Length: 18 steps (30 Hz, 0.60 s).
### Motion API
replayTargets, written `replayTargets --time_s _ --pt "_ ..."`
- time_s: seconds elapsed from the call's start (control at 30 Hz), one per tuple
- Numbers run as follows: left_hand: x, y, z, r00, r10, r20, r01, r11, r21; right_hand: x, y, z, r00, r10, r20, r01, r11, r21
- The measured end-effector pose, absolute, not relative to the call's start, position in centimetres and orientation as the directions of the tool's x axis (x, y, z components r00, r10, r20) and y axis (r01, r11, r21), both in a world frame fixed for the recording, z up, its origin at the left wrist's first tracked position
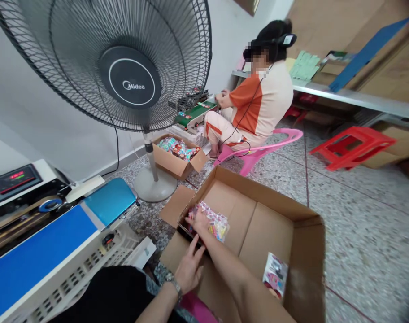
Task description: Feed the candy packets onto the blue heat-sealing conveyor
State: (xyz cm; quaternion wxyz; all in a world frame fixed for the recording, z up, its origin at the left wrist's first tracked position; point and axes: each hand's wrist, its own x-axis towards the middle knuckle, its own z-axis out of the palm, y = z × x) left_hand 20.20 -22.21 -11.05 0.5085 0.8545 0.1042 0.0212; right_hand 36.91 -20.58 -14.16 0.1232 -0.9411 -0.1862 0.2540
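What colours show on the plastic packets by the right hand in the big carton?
The plastic packets look pink and white, some yellow: head view.

The packets (219, 223) are mottled pink, white and yellow, the box (270, 226) plain brown.

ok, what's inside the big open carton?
Colourful packets in one corner, a printed pack toward the right. The right hand covers some packets; anything under them is hidden.
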Motion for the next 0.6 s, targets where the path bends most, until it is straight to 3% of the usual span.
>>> replayTargets --time_s 0.13,0.27,0.5,0.6 --pt "20.1 -22.4 -11.6 0.976 0.21 -0.05 0.14 -0.439 0.887 37.0 -19.8 -14.6 0.808 0.392 -0.439 0.296 -0.915 -0.273" --pt "20.1 -22.5 -11.9 0.975 0.22 -0.028 0.128 -0.457 0.88 37.5 -19.9 -14.9 0.802 0.425 -0.419 0.315 -0.898 -0.308" --pt "20.6 -22.2 -12.1 0.979 0.201 0.023 0.091 -0.538 0.838 38.3 -24.0 -13.1 0.798 0.561 -0.219 0.373 -0.746 -0.552" --pt "20.8 -22.1 -12.2 0.976 0.217 0.018 0.103 -0.534 0.839 38.8 -26.2 -11.8 0.825 0.556 -0.105 0.356 -0.653 -0.668"
